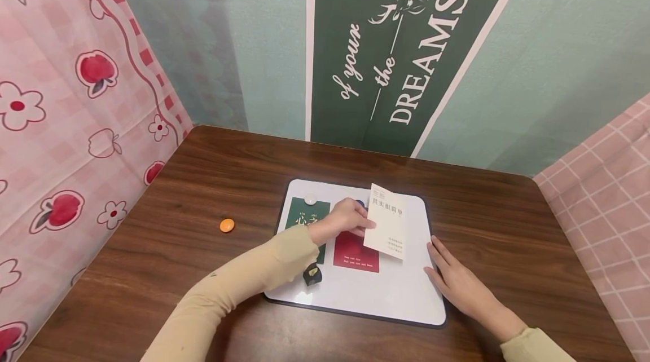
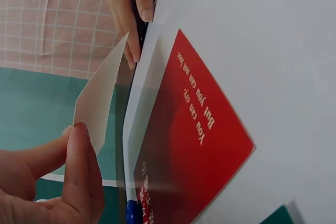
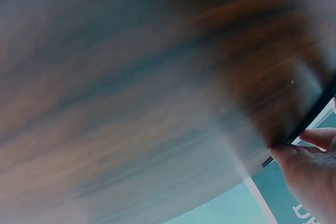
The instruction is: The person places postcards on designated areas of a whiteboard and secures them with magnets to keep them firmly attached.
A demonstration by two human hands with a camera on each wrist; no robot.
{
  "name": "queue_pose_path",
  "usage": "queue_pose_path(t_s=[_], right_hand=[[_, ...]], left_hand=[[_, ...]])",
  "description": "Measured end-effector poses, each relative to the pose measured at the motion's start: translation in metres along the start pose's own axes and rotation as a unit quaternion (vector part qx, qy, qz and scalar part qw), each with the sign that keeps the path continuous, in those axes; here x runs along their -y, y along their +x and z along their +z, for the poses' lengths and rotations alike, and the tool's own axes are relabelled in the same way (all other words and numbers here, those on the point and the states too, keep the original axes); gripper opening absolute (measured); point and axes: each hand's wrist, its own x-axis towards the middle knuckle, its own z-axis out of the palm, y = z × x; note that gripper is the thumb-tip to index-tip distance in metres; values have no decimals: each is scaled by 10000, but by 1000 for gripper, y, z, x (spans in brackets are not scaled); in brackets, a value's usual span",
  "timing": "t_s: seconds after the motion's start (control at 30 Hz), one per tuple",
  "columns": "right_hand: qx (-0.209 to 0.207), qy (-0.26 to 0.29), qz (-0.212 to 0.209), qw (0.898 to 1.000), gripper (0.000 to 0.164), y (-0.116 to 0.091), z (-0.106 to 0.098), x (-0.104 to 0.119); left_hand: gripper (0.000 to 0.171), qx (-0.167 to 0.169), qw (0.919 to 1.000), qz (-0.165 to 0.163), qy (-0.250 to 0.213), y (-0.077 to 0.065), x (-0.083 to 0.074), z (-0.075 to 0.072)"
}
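Observation:
A whiteboard point(image 1: 396, 294) with a dark frame lies on the table. My left hand point(image 1: 345, 220) pinches a cream card point(image 1: 388, 221) with printed characters between thumb and fingers. In the left wrist view the card point(image 2: 100, 98) is tilted and raised above the board. Under it, partly covered, lies a red card point(image 1: 355, 255) with pale lettering. A green card point(image 1: 299, 212) lies to its left, partly hidden by my left sleeve. At the board's right edge my right hand point(image 1: 459, 280) rests with extended fingers touching the frame.
A white round magnet point(image 1: 310, 199) sits on the green card's top edge. A blue magnet point(image 1: 360, 203) shows near the red card's top. An orange round magnet point(image 1: 227, 225) lies on the wooden table point(image 1: 167, 272). A small black object point(image 1: 312, 274) hangs near my left sleeve.

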Motion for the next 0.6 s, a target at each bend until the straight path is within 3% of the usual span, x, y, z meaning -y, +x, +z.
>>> queue_pose_path(t_s=[0.3, 0.6], right_hand=[[49, 89, -55, 9999, 59, -2, -1, -3], [-17, 89, -95, 9999, 58, -4, 1, -4]], left_hand=[[24, -4, 9999, 6, -126, 2, 2, 7], [25, -92, 9999, -57, 92, -1, 4, 15]])
